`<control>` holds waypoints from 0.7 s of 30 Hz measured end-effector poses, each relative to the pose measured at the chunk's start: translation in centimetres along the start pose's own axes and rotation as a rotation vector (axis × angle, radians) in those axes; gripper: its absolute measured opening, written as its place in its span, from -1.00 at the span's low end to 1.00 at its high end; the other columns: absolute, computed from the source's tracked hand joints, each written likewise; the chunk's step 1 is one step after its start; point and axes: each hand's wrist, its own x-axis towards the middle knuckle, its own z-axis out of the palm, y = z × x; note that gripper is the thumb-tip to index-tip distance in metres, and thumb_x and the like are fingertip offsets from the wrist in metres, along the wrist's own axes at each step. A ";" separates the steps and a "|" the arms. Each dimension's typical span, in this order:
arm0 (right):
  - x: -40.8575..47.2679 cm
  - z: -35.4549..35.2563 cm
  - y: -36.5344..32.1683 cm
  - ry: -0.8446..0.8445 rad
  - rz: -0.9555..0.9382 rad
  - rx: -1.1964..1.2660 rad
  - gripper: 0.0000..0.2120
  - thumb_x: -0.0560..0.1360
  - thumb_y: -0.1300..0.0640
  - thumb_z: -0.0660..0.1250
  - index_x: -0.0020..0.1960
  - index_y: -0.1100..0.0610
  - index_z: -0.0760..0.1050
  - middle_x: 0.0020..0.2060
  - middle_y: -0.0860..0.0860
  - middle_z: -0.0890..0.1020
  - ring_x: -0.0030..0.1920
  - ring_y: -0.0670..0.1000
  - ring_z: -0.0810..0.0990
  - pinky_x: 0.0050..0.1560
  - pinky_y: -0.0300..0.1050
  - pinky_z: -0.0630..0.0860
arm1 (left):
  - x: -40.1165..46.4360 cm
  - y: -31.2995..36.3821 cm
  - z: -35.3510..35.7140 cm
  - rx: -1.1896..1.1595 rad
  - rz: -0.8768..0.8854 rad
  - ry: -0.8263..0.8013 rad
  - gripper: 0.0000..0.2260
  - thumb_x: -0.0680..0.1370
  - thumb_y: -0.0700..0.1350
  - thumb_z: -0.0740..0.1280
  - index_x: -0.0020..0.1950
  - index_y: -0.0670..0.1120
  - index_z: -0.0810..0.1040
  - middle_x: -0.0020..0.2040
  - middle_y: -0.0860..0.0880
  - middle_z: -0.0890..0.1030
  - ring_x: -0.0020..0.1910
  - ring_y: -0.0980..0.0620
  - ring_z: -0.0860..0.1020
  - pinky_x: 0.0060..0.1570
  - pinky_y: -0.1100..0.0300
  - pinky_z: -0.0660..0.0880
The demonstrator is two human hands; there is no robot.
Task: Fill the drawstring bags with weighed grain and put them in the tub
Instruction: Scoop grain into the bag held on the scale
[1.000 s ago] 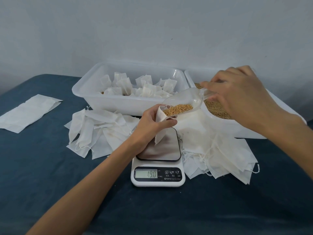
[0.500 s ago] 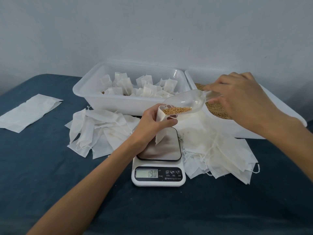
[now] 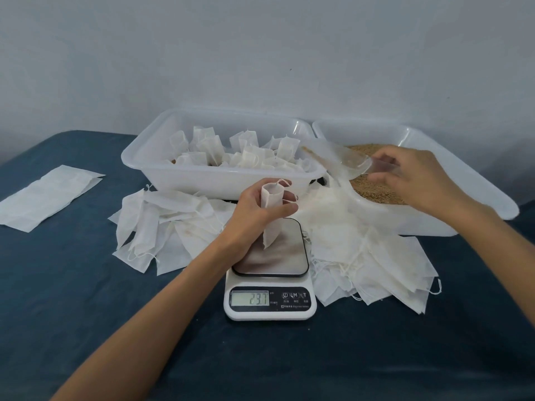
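Bag (image 3: pixel 271 211) stands on the scale (image 3: pixel 270 280) platform, left hand (image 3: pixel 254 211) gripping its neck; readout seems to say 23.7. Behind the scale, right hand (image 3: pixel 417 180) pinches the clear scoop (image 3: pixel 338 160) over the grain tub (image 3: pixel 428 215). Best to steady the mouth wide, trickle grain slowly, and watch the digits

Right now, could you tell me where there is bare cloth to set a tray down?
Bare: the near cloth in front of the scale, and the strip between the flat sheet and the left bag pile. Crowded: around both tubs.
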 end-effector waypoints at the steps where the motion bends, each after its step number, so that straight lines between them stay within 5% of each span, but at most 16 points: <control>1: 0.3 0.0 1.1 0.021 0.051 -0.015 -0.78 0.51 0.13 0.49 0.14 0.10 0.59 -0.01 -0.10 0.61 0.03 -0.05 0.54 0.02 -0.22 0.39 | 0.0 0.0 0.0 0.001 -0.001 0.000 -0.65 0.53 -0.33 0.50 0.29 -0.19 0.58 0.00 -0.11 0.70 -0.03 0.03 0.65 0.03 0.24 0.57; 8: 2.5 0.8 7.3 -0.087 0.427 -0.287 -0.76 0.52 0.10 0.49 0.06 0.27 0.60 -0.02 0.19 0.68 -0.06 0.18 0.61 -0.02 0.03 0.53 | -0.1 -0.1 0.1 0.024 -0.001 -0.012 -0.66 0.53 -0.31 0.51 0.27 -0.14 0.59 -0.02 -0.05 0.70 0.00 0.02 0.66 0.13 0.06 0.55; 15: 3.7 2.4 7.5 -0.344 0.487 -0.521 -0.79 0.51 0.08 0.46 -0.09 0.24 0.58 -0.19 0.10 0.60 -0.20 0.08 0.52 -0.24 -0.11 0.39 | 0.5 -1.2 -0.3 0.034 0.050 -0.034 -0.68 0.53 -0.31 0.51 0.25 -0.10 0.61 0.01 -0.09 0.71 0.15 -0.16 0.67 0.11 0.11 0.58; 19: 3.5 2.4 6.9 -0.301 0.477 -0.568 -0.82 0.48 0.16 0.44 -0.24 0.17 0.49 -0.18 0.10 0.60 -0.24 0.07 0.50 -0.28 -0.11 0.40 | 0.5 -1.3 -0.3 0.070 0.055 -0.016 -0.73 0.56 -0.30 0.47 0.24 -0.12 0.62 0.05 -0.12 0.72 0.03 -0.01 0.68 0.05 0.15 0.58; 21: 3.0 2.4 5.8 -0.107 0.364 -0.559 -0.85 0.52 0.19 0.39 -0.20 0.16 0.48 -0.22 0.06 0.56 -0.20 0.11 0.52 -0.21 -0.06 0.44 | 0.5 -1.3 -0.1 0.093 0.055 0.013 -0.85 0.61 -0.29 0.40 0.18 -0.22 0.63 0.08 -0.07 0.72 -0.01 0.03 0.67 0.01 0.21 0.57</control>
